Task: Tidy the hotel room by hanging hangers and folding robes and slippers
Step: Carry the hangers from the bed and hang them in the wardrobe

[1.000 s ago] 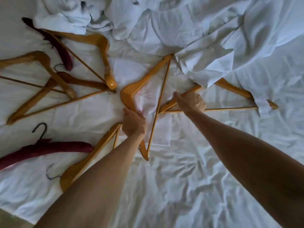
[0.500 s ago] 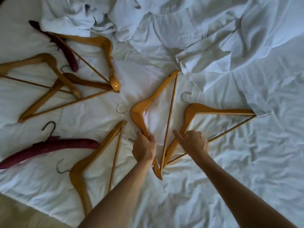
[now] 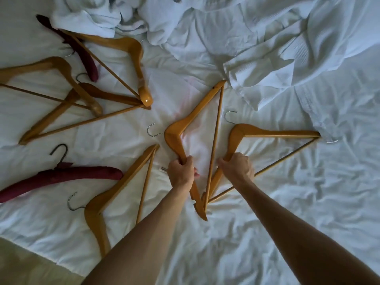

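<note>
Left hand (image 3: pixel 181 173) wraps the lower arm of the middle wooden hanger (image 3: pixel 195 118); right hand (image 3: pixel 236 167) grips the arm of the right-side hanger (image 3: pixel 273 134). Both lie on the bed sheet (image 3: pixel 267 233), bottom tips touching. Step: collecting hangers. Next: lift both clear, hooks free, without snagging the crumpled robes (image 3: pixel 267 48) just beyond.

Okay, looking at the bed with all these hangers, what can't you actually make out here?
All in the head view:
- Lower arm of the near-left wooden hanger: hidden behind the left forearm.
- Padded maroon hanger: its far end is cut off by the left edge.
- Leftmost wooden hanger: also cut off there.
- Small label on the sheet by the left hand: too small to read.
</note>
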Demonstrator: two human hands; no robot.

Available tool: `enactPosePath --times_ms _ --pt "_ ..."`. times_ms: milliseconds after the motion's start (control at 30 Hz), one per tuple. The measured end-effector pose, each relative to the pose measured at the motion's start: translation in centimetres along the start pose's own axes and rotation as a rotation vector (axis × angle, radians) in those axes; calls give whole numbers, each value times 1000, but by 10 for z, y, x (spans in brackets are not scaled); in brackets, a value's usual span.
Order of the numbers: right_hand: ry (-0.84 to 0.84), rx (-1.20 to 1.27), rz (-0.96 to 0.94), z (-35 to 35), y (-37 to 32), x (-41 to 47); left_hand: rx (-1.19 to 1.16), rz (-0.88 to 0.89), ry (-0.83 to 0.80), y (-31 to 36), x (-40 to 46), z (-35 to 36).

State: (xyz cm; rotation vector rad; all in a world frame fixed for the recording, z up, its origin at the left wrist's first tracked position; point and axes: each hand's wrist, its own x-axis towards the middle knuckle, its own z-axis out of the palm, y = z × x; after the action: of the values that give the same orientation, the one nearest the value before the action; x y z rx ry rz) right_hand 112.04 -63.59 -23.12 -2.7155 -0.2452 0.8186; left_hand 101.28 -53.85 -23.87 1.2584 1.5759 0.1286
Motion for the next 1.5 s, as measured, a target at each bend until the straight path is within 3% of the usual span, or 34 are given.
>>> enactPosePath --times_ms 133,267,500,733,900,1167,1500 --pt "-2 176 37 -26 -7 -38 -66 -10 -14 13 -32 -20" --pt "16 333 -10 -81 0 -89 -230 -56 -177 56 -85 -57" --pt "-132 524 -214 -184 -2 -171 -564 -1 -367 128 -199 -142" --pt "-257 498 -312 -241 -1 -248 -667 192 -235 173 -312 -222" --pt "-370 581 -417 -263 -18 -291 -508 245 -68 171 -353 -254" --pt "-649 664 -810 -285 -81 -377 -562 311 29 116 -400 -329" --pt "-969 555 -1113 -220 -193 -538 -733 392 414 19 -464 -490"
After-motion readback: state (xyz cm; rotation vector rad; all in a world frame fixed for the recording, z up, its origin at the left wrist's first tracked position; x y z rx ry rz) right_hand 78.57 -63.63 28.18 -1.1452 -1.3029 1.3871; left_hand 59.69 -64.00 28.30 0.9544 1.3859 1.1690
